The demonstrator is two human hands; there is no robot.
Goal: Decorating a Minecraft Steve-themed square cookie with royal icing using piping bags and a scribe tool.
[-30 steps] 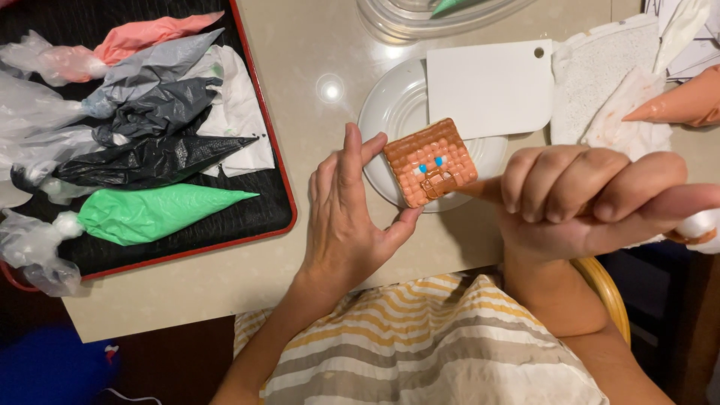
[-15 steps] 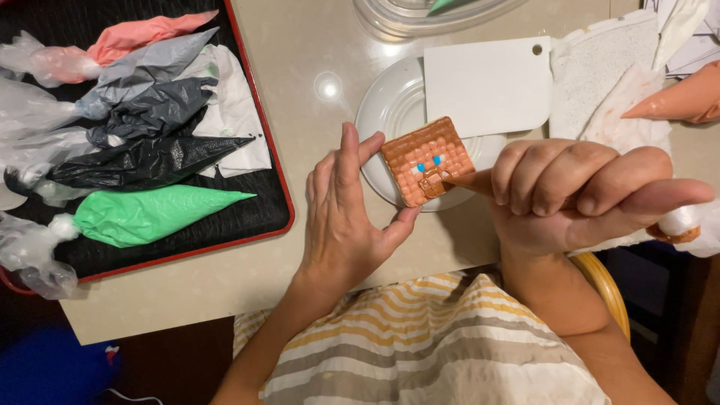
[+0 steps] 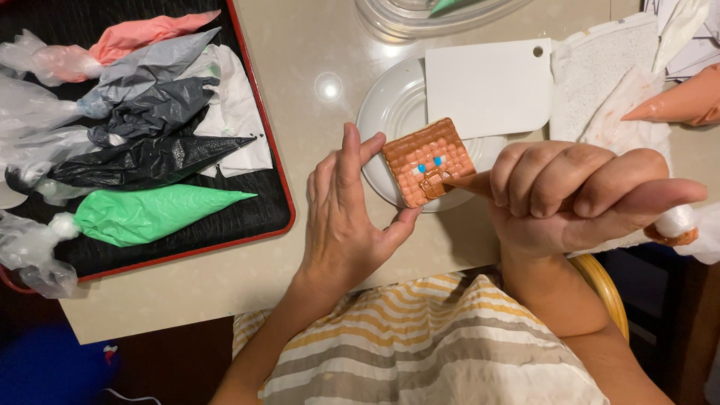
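Head view, looking down on a beige tabletop (image 3: pixel 315 45) whose near edge runs just in front of the person's striped shirt (image 3: pixel 420 352). A red-rimmed black tray (image 3: pixel 255 217) fills the left side, its right rim well apart from the hands, and a strip of bare tabletop lies between that rim and the left hand (image 3: pixel 349 217). On the tray lie filled piping bags: a green one (image 3: pixel 150 214) nearest, then black (image 3: pixel 142 161), grey (image 3: pixel 150 71) and pink (image 3: pixel 142 34) farther off, the clear tails of several cut off by the left frame edge. The left hand stands on its edge with fingers extended upward, thumb and forefinger grasping the left side of a square brown iced cookie (image 3: pixel 427 161) bearing two small blue dots. The cookie is held over the near part of a white plate (image 3: pixel 390 112); whether it touches the plate cannot be told. The right hand (image 3: pixel 577 195) is clenched round an orange-brown piping bag (image 3: pixel 461 182), whose tip touches the cookie's right edge; most of the bag is hidden inside the fist, and what appears to be its knotted tail (image 3: pixel 675 225) emerges at the right. A white scraper card (image 3: pixel 487 86) lies across the far part of the plate, with a white cloth (image 3: pixel 600 75) to its right. A clear container (image 3: pixel 420 19) is cut off by the far edge, and another orange piping bag (image 3: pixel 675 105) by the right edge.
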